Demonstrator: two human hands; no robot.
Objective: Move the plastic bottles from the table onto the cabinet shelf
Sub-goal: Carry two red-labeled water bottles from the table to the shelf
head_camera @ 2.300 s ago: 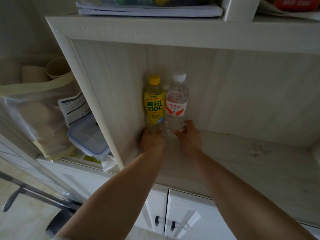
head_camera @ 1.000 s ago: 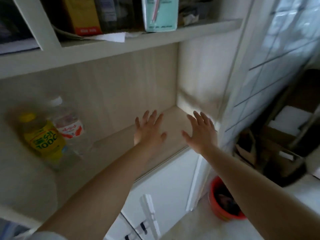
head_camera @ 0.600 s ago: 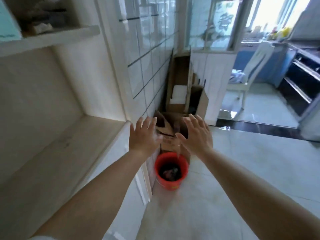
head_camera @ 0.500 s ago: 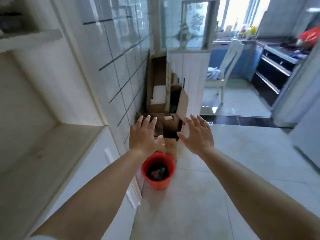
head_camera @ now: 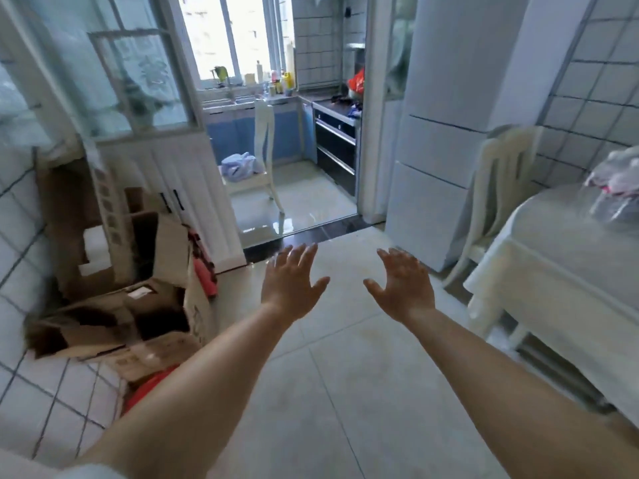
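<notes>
My left hand (head_camera: 292,285) and my right hand (head_camera: 403,286) are stretched out in front of me over the tiled floor, fingers spread and straight, holding nothing. At the right edge stands a table (head_camera: 553,271) under a pale cloth, with a crumpled plastic bag (head_camera: 617,188) lying on it. No plastic bottle shows in this view. The cabinet shelf and the two bottles on it are out of sight.
Open cardboard boxes (head_camera: 138,305) and a red bucket (head_camera: 148,388) crowd the tiled wall at the left. A white fridge (head_camera: 446,133) and a pale chair (head_camera: 501,188) stand right of the kitchen doorway. Another chair (head_camera: 259,157) sits inside the kitchen.
I let go of the two bottles on the shelf and turned right, away from the cabinet. The view swung past the boxes to the doorway and table; both hands stayed empty.
</notes>
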